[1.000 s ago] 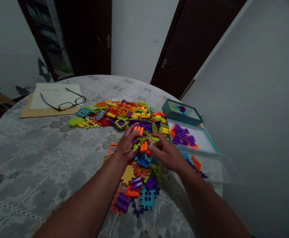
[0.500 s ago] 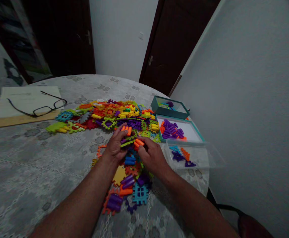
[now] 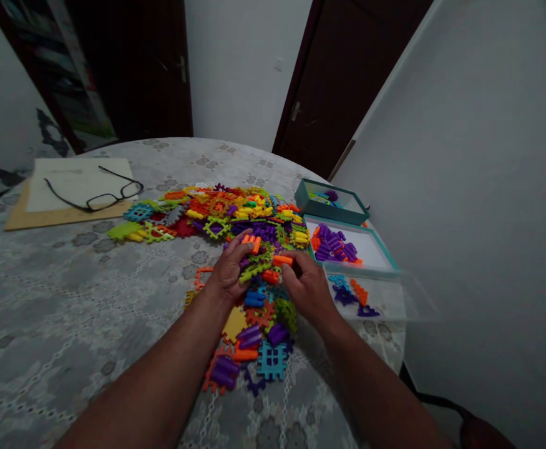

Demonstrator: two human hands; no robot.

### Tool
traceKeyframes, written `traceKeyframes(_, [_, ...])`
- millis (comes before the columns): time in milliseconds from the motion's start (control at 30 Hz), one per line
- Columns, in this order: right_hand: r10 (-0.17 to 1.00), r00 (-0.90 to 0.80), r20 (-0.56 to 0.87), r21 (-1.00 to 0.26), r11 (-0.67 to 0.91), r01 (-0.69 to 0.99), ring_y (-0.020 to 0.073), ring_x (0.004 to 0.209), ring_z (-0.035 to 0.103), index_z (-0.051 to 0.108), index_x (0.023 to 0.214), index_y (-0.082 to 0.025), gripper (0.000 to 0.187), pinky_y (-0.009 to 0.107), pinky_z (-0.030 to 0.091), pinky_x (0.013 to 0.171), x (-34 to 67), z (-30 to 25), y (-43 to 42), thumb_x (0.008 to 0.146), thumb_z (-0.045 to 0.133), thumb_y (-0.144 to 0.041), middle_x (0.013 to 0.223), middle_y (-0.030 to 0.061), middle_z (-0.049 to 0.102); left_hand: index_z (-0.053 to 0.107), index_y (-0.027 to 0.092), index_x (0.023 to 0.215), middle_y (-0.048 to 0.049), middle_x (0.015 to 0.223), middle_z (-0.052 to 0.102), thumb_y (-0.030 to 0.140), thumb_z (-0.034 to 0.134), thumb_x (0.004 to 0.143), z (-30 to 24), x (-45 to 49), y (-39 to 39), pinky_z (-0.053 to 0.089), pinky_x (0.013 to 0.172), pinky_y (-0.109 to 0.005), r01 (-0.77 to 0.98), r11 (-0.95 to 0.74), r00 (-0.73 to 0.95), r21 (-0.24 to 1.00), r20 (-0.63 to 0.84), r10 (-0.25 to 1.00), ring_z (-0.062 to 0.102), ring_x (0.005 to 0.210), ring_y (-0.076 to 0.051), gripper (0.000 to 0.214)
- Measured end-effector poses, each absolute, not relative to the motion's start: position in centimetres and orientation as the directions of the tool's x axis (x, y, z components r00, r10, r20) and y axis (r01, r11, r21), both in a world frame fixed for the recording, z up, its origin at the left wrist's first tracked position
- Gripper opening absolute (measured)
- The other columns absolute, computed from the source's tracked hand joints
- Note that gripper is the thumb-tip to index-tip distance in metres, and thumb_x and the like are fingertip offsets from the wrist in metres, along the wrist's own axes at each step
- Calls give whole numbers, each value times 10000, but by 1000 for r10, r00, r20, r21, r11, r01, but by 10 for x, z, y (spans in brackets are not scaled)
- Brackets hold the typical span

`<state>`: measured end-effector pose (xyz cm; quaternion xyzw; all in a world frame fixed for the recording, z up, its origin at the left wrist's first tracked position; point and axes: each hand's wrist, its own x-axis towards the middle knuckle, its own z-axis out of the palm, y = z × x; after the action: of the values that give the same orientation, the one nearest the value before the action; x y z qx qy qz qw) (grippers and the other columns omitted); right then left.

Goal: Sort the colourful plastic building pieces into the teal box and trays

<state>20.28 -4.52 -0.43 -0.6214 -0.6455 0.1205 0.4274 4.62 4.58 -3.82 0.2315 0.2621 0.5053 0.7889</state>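
Observation:
My left hand (image 3: 230,269) is closed around an orange ribbed plastic block (image 3: 252,242) at its fingertips, with green toothed pieces (image 3: 255,270) held below it. Close on its right, my right hand (image 3: 303,280) pinches another orange block (image 3: 282,260) between thumb and fingers. A red-orange block (image 3: 270,276) shows just under that one; whether it is held or lies on the pile, I cannot tell. Beneath both hands spreads a strip of loose pieces, among them a blue block (image 3: 254,299), a yellow plate (image 3: 234,324), purple blocks (image 3: 249,337) and a light-blue window-shaped piece (image 3: 272,360).
A large heap of coloured pieces (image 3: 216,209) lies beyond my hands. To the right are a green-rimmed box (image 3: 333,212), a white tray (image 3: 370,246) with purple and orange blocks, and a clear lid (image 3: 389,305) with several pieces. Glasses (image 3: 104,201) rest on papers (image 3: 43,193) at left.
The view has turned slightly, so the table sits further right. My right hand has drawn a little away from my left, and its orange block now lies flatter, apart from the red-orange one.

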Motion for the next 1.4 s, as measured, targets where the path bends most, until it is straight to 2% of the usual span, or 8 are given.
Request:
traceKeyframes(167, [905,171,389,-713,178,678,219,955,679,690,1183,-220,258,330,520,853,210,-18,-46,963,562,-263,1072,65,733,533,247,1454,-25,887,731,180,806,729,-38,45,44,647,605,-374,-678,415,391,607,-180,903,725,671,-210,778])
traceKeyframes(433, [904,130,408,-671,200,714,226,958,680,715,1167,-212,256,330,525,813,209,-22,-47,967,572,-283,1108,88,725,507,255,1483,-27,873,738,185,811,730,-42,46,46,646,630,-347,-678,409,385,611,-179,905,728,666,-194,815])
traceKeyframes(767, [993,55,100,-790,46,612,192,782,668,704,1056,-228,210,294,512,673,239,23,-43,967,588,-380,869,18,708,520,264,1466,-13,857,726,210,809,726,-38,43,48,641,588,-364,-638,424,382,643,-213,899,719,629,-201,797])
traceKeyframes(867, [987,134,93,-832,3,554,186,758,669,693,1057,-224,236,286,514,647,262,33,-54,957,607,-420,857,23,703,500,269,1481,-13,850,727,211,800,709,-37,42,49,625,549,-353,-620,428,395,657,-211,894,721,614,-215,830])
traceKeyframes(1000, [930,362,68,-894,-104,435,165,682,640,678,1048,-213,308,273,497,603,300,31,-88,944,618,-497,843,27,709,513,256,1472,-21,848,727,208,787,700,-38,43,52,619,525,-352,-606,417,387,677,-208,899,720,604,-222,821])
traceKeyframes(1100, [885,466,11,-881,-211,423,172,665,628,692,1054,-202,352,272,471,562,326,20,-112,913,633,-519,846,29,706,549,251,1438,-17,858,724,200,784,705,-38,44,53,628,536,-359,-612,408,371,678,-210,905,707,589,-203,770])
traceKeyframes(1233, [899,433,-62,-808,-300,507,176,670,631,689,964,-202,336,268,441,567,345,8,-129,935,592,-522,806,25,709,586,235,1404,-20,853,713,152,773,694,-34,47,52,640,567,-350,-623,399,346,672,-220,912,707,626,-192,739])
traceKeyframes(1400, [924,376,-68,-780,-284,557,175,677,648,684,1003,-199,340,289,484,644,357,3,-134,950,563,-512,851,21,727,587,240,1409,-38,877,724,156,766,712,-34,47,52,648,570,-378,-614,394,328,684,-232,916,711,620,-204,724])
